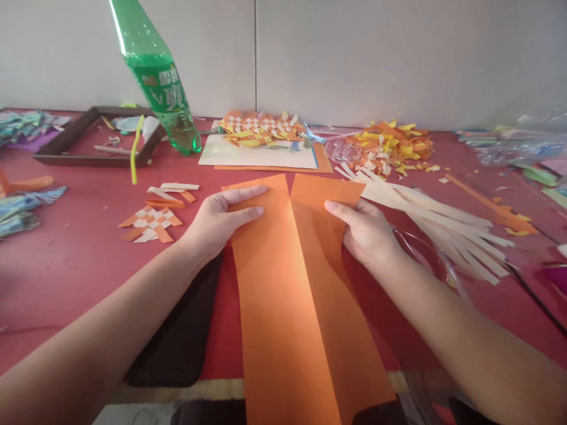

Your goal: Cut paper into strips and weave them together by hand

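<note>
An orange sheet of paper (279, 307) stretches from the middle of the table toward me and past its front edge. A lengthwise line divides it into two panels, with a narrow V-shaped gap at the top. Whether this line is a fold or a cut all the way down, I cannot tell. My left hand (221, 218) grips the upper left side, thumb and forefinger lying over the paper. At the upper right edge, my right hand (365, 227) pinches the sheet with the thumb on top and the other fingers partly hidden behind it.
A green bottle (162, 88) leans in view near a dark frame (48, 154). Woven orange-and-white paper (148, 221) lies left. Pale strips (443, 218) fan out right, below a heap of orange and yellow scraps (394, 144). A dark flat object (181, 330) sits under my left forearm.
</note>
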The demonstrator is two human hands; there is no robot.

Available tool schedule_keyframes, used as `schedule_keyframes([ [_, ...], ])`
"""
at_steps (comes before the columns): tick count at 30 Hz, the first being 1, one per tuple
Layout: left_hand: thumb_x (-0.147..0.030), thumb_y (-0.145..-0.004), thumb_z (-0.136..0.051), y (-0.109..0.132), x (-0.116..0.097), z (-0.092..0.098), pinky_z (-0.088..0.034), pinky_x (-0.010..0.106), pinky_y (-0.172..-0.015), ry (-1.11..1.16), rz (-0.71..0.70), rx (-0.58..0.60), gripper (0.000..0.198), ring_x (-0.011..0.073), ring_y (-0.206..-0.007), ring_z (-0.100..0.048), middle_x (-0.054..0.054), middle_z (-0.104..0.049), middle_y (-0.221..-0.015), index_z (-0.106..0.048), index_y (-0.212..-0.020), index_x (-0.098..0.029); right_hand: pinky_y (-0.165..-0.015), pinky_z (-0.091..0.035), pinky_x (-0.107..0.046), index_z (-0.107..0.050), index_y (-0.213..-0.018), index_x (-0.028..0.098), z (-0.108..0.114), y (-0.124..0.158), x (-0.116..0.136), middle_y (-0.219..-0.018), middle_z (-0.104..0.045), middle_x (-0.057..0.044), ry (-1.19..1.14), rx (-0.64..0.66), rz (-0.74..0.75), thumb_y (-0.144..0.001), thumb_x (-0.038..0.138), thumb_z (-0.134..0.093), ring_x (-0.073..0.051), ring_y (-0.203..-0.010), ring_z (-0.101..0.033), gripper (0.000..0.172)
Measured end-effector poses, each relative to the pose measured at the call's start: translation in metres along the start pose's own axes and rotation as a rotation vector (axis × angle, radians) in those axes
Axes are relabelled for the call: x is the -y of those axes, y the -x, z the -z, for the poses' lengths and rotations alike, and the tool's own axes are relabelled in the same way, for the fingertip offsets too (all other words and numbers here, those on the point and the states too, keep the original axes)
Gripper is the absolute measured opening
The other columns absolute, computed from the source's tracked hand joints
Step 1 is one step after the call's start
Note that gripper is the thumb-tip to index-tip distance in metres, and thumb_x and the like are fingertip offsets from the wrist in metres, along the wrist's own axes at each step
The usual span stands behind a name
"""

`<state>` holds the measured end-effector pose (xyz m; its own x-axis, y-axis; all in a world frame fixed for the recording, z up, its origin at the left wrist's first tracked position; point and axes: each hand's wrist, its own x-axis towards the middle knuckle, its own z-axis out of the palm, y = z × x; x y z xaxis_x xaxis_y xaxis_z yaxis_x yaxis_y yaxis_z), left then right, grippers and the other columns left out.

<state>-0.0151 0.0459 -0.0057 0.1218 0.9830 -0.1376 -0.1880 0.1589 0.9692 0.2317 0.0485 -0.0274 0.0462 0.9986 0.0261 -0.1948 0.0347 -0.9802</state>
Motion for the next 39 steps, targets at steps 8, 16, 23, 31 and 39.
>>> schedule_keyframes([
  [8, -0.024, -0.073, -0.079, 0.002, -0.005, -0.005, -0.058, 0.035, -0.092, 0.027, -0.013, 0.055, 0.055, 0.0249, -0.109, -0.068, 0.001, -0.071, -0.123, -0.065, -0.126, -0.033, -0.102, -0.051, -0.05, -0.075, -0.081, 0.033, -0.002, -0.001, 0.007, -0.105, -0.076, 0.003, -0.045, -0.078, -0.083, -0.066, 0.032, -0.084, -0.03, -0.111, -0.067, 0.018],
  [16, -0.03, -0.076, -0.078, 0.004, -0.001, -0.005, -0.045, 0.035, -0.107, -0.11, -0.054, 0.111, 0.019, 0.0244, -0.118, -0.063, 0.004, -0.074, -0.117, -0.079, -0.094, -0.025, -0.099, -0.054, -0.048, -0.073, -0.083, 0.033, 0.001, -0.004, 0.006, -0.106, -0.076, 0.003, -0.024, -0.126, -0.076, -0.069, 0.035, -0.081, -0.03, -0.111, -0.067, 0.017],
  [23, -0.029, -0.073, -0.079, 0.0, 0.003, -0.001, -0.05, 0.031, -0.099, -0.113, -0.101, -0.063, 0.018, 0.0223, -0.109, -0.067, 0.004, -0.077, -0.106, -0.08, -0.09, -0.023, -0.094, -0.056, -0.047, -0.072, -0.092, 0.034, -0.004, 0.002, 0.004, -0.116, -0.072, 0.002, -0.027, -0.032, 0.029, -0.079, 0.043, -0.073, -0.029, -0.114, -0.065, 0.016],
  [31, -0.031, -0.069, -0.082, 0.0, 0.003, -0.003, -0.053, 0.029, -0.093, -0.092, -0.089, -0.112, 0.021, 0.0208, -0.101, -0.069, 0.004, -0.078, -0.103, -0.08, -0.088, -0.023, -0.101, -0.051, -0.046, -0.076, -0.088, 0.03, 0.0, 0.002, -0.003, -0.107, -0.076, 0.001, 0.046, -0.034, 0.052, -0.073, 0.031, -0.081, -0.026, -0.107, -0.068, 0.015],
  [39, -0.032, -0.068, -0.083, 0.0, 0.001, -0.004, -0.052, 0.03, -0.093, -0.106, -0.106, -0.145, 0.021, 0.0222, -0.104, -0.068, 0.005, -0.078, -0.103, -0.08, -0.087, -0.023, -0.104, -0.05, -0.048, -0.076, -0.088, 0.031, -0.004, 0.003, 0.003, -0.109, -0.075, 0.003, 0.005, -0.009, 0.034, -0.074, 0.03, -0.08, -0.027, -0.111, -0.067, 0.014],
])
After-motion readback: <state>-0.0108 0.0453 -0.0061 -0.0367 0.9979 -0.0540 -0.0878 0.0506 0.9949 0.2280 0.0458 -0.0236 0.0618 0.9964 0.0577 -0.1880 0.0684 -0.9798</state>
